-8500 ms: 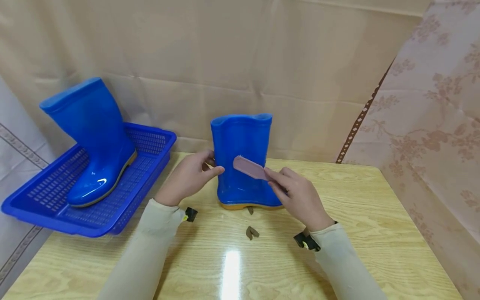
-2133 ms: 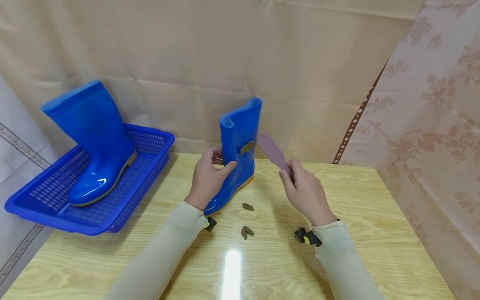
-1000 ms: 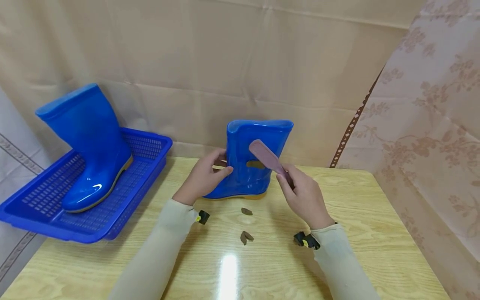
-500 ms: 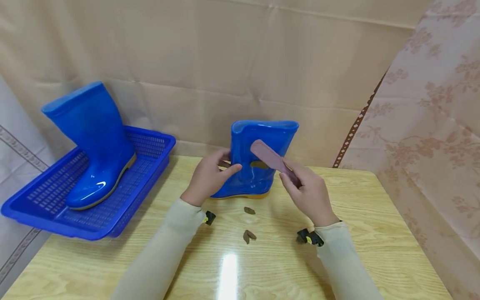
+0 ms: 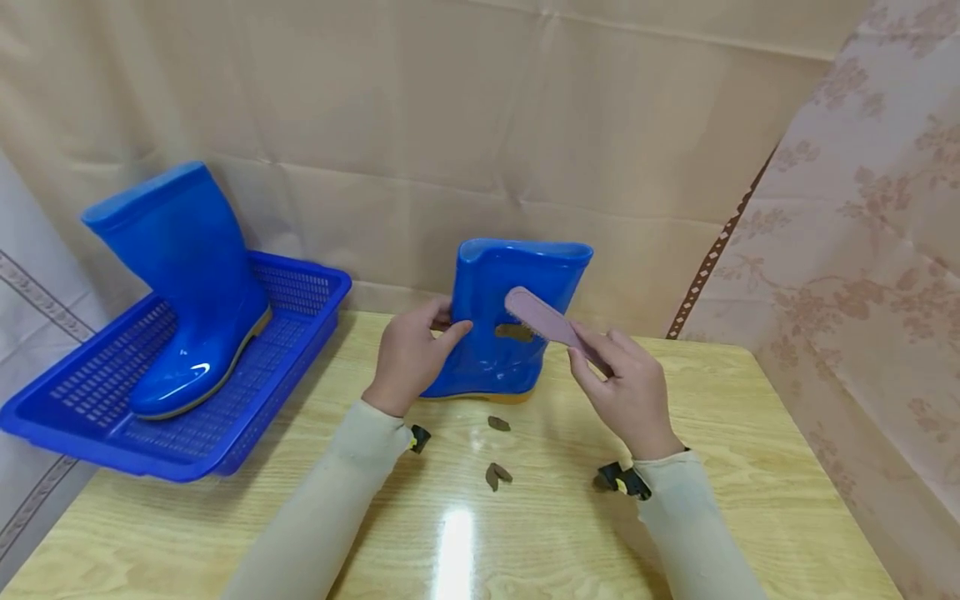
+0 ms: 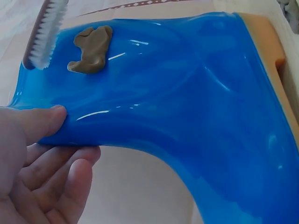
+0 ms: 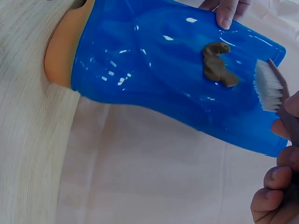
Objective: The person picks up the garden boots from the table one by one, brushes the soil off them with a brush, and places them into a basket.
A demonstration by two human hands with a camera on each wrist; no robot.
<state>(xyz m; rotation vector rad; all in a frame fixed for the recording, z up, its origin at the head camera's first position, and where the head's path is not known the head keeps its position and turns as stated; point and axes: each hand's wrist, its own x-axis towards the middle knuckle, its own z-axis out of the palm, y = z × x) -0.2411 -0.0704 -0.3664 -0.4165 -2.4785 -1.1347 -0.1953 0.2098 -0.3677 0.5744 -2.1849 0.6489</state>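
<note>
A blue rain boot [image 5: 487, 292] with a tan sole stands on the table, toe pointing left. My left hand [image 5: 411, 354] grips the front edge of its shaft, thumb on the near face and fingers behind. A brown, clay-like lump [image 6: 93, 50] sticks to the side of the shaft. My right hand [image 5: 626, 387] holds a pinkish-brown brush [image 5: 543, 318] by the handle. Its white bristles [image 7: 267, 86] face the shaft, just on the upper side of the lump. In the head view the brush head partly covers that lump.
At left, a blue plastic basket [image 5: 300, 367] holds a second blue boot [image 5: 202, 275]. Small brown pieces [image 5: 498, 423] lie on the wooden table [image 5: 750, 467] in front of the standing boot. A beige cloth [image 5: 360, 125] hangs behind.
The boot has turned from toe right to toe left, bringing the lump into view. My left hand still grips the shaft. In the last half second the brush has shifted slightly right and down.
</note>
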